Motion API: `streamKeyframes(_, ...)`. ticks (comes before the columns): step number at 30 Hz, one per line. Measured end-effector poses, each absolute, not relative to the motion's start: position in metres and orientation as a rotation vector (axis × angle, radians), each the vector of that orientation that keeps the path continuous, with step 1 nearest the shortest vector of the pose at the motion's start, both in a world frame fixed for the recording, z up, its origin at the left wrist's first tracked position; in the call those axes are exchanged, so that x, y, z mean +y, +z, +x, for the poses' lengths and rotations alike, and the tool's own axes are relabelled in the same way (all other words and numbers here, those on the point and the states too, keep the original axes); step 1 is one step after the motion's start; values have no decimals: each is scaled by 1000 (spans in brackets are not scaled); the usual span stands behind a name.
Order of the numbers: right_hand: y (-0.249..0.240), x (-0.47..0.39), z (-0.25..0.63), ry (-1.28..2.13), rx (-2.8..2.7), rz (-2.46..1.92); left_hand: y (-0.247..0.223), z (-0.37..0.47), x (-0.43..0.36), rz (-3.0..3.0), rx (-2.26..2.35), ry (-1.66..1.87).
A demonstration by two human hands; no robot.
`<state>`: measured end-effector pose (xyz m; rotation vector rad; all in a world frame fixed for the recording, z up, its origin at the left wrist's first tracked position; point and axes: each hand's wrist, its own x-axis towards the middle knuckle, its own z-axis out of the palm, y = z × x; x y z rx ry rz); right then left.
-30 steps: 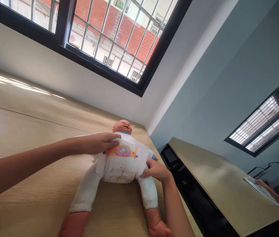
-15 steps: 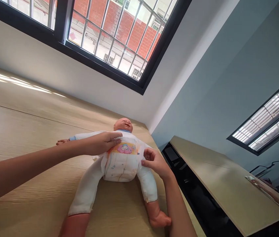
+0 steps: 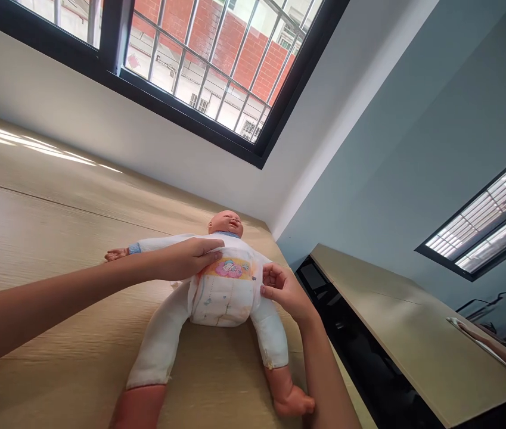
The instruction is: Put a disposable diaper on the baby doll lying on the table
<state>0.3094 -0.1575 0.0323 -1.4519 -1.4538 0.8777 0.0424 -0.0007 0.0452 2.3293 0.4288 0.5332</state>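
A baby doll (image 3: 228, 221) in a white suit with blue cuffs lies on its back, legs toward me. Around its hips is a white diaper (image 3: 221, 298) with a coloured cartoon band across the front. My left hand (image 3: 196, 257) holds the diaper's upper edge on the left, thumb below and fingers above on the doll's belly. At the diaper's right side, my right hand (image 3: 283, 292) has thumb and curled fingers closed on the edge. What lies under the fingers is partly hidden.
The doll rests on a wooden table (image 3: 56, 238) against a wall with a barred window (image 3: 203, 65). A second table (image 3: 391, 316) stands to the right across a dark gap. On its far right lies a person's arm (image 3: 498, 354) near something white.
The view has shifted slightly, so everything sits a little further right. Both hands keep nearly the same place on the diaper.
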Motion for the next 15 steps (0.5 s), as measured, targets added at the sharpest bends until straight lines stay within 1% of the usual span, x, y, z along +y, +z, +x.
streamKeyframes(8, 37, -157, 295, 917, -1598, -1437, 35, 48, 2, 2373, 415, 589)
streamKeyframes(15, 35, -157, 292, 934, -1602, -1397, 30, 50, 4, 2405, 454, 576)
